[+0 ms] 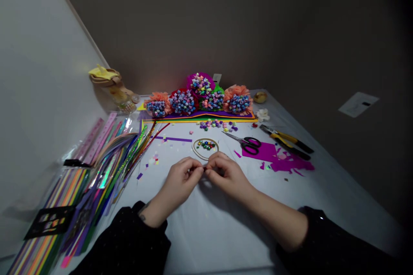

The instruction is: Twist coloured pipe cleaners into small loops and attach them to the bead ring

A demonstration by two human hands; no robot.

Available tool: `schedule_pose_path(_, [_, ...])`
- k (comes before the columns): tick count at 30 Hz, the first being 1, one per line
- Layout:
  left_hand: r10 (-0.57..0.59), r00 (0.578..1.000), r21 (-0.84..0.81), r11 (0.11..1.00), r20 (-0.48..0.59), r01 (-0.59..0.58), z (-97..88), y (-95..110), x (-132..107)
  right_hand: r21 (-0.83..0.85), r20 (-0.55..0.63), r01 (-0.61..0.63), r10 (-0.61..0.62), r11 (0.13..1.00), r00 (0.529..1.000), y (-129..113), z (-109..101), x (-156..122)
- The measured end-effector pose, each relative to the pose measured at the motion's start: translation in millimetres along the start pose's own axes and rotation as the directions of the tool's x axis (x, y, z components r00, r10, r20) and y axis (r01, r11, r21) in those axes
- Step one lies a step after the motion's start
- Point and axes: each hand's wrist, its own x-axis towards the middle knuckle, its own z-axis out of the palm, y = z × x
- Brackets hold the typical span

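The left hand (179, 180) and right hand (226, 175) are both closed in a pinch. Their fingertips (199, 167) meet over a small item (204, 168), too small to identify, above the white-covered table (213, 232).

Containers:
- 12 o'clock, just beyond the hands: a thin tan ring (193, 148) encloses a cluster of multicoloured paper stars (206, 145).
- 9 o'clock: a clear plastic sleeve (127, 124) holds coloured paper strips (61, 210).

Other items:
- 12 o'clock, beyond the ring: loose paper stars (216, 125).
- 1 o'clock: black-handled scissors (253, 145) rest on magenta paper (260, 152).
- 2 o'clock: yellow-and-black pliers (285, 141).
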Motion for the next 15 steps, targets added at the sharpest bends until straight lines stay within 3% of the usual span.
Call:
schedule_pose_path(6, [0.006, 0.998, -0.071, 0.997, -0.055, -0.010, 0.9, -0.6, 0.4, -0.214, -0.250, -0.002, -0.053, 0.977, 0.967, 0.3, -0.5, -1.5])
schedule_pose_path(10, [0.006, 0.997, -0.106, 0.994, -0.072, -0.014, 2.2, -0.9, -0.8, -0.207, -0.223, -0.002, -0.045, 0.978, 0.974, -2.2, -0.6, -3.7])
schedule_pose_path(15, [-0.089, 0.996, -0.216, 0.973, -0.031, 0.080, 4.3, -1.3, -1.6, -0.100, -0.180, 0.024, -0.042, 0.995, 0.983, -3.7, 1.2, -4.5])
